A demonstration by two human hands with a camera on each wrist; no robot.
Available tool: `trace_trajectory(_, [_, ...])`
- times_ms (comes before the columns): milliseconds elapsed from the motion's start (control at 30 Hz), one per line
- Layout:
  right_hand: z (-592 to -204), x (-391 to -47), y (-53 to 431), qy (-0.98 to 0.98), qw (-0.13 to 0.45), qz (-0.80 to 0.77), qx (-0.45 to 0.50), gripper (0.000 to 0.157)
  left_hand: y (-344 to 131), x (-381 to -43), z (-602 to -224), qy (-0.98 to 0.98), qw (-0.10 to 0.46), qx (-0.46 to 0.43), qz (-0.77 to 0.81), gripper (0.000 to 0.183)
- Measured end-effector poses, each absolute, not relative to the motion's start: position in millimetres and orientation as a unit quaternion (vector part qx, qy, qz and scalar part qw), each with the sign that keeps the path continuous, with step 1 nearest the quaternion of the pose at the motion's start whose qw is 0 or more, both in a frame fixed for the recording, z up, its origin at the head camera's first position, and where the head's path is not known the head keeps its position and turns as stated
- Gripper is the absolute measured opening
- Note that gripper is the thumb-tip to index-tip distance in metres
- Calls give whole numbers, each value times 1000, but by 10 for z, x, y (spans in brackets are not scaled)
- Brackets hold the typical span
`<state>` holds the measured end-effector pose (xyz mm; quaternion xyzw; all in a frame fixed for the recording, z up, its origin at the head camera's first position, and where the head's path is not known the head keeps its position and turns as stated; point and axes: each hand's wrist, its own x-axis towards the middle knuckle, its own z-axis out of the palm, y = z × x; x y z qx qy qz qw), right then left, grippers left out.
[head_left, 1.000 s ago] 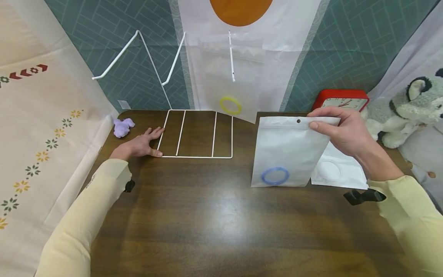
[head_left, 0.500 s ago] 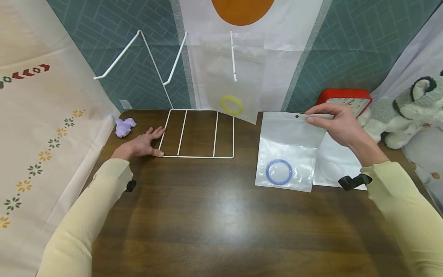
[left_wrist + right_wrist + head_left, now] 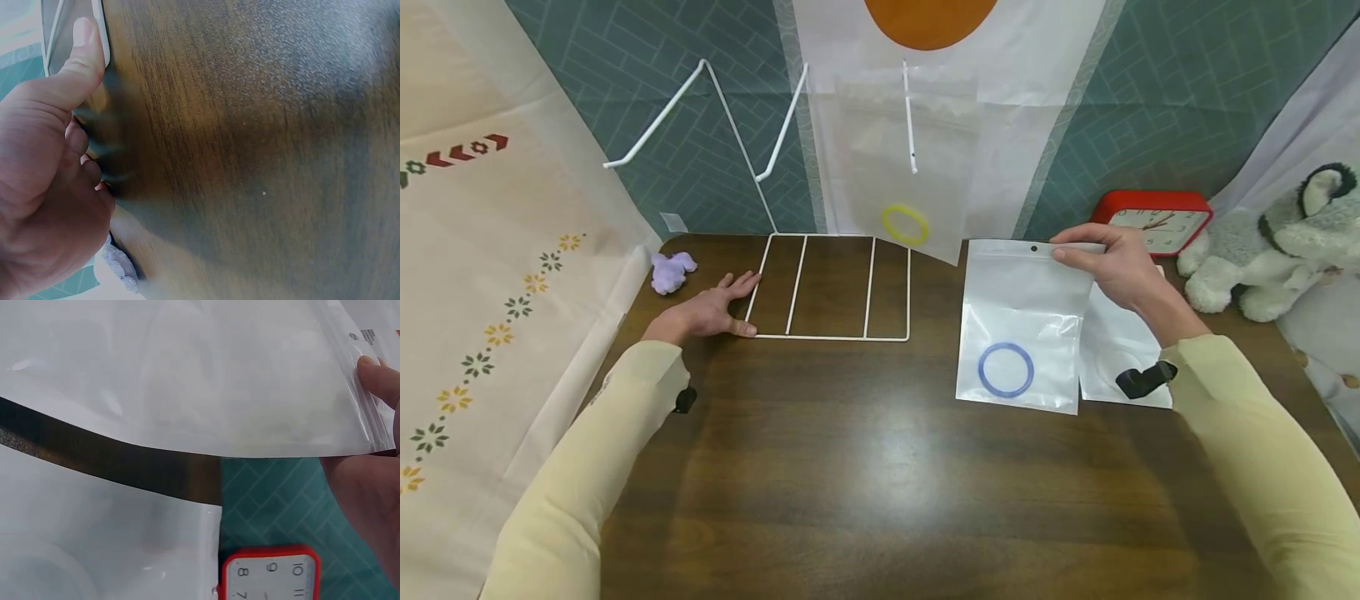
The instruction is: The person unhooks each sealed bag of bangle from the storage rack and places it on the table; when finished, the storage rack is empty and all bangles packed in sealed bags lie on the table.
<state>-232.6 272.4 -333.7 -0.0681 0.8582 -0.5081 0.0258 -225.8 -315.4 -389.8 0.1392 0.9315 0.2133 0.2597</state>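
In the head view, the right hand (image 3: 1108,262), right of centre, has the top edge of a white pouch (image 3: 1026,308) pinched between thumb and fingers, near the punched hole; a blue ring (image 3: 982,369) shows low on that pouch! Just behind to the right, partly covered, lies a second pouch (image 3: 1120,333), with a red clock (image 3: 1165,229) above it and a grey-and-white plush (image 3: 1270,250) at the far right. Over at left, the left hand (image 3: 707,315) lies with fingers extended, touching the near-left corner of a white wire rack (image 3: 833,337); a purple toy (image 3: 672,272) sits just above-left. Top centre, a hanging pouch (image 3: 872,158) with a yellow ring dangles from a prong. To the left wrist view: thumb straight along the rack's corner, upper left, dark wood filling the right. Right wrist view now: thumb on the pouch's zip strip at the right edge, second pouch lower left, clock at bottom, right of centre.
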Motion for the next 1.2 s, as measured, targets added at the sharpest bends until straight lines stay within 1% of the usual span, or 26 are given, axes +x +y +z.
trace_trajectory(433, [-3506, -2547, 2669, 864, 65, -498, -20, 34, -3149, -2257, -3913, 932, 256, 141, 215, 105])
trace_trajectory(733, [-3584, -2675, 2617, 875, 89, -476, 5, 45, -3173, -2250, -3901, 934, 254, 136, 210, 105])
trace_trajectory(1000, [-3664, -2800, 2542, 870, 99, -484, 5, 44, -3192, -2256, -3925, 934, 252, 140, 212, 104])
trace_trajectory(1200, [-3717, -2846, 2555, 867, 98, -489, 12, 45, -3199, -2253, -3937, 931, 247, 145, 225, 108])
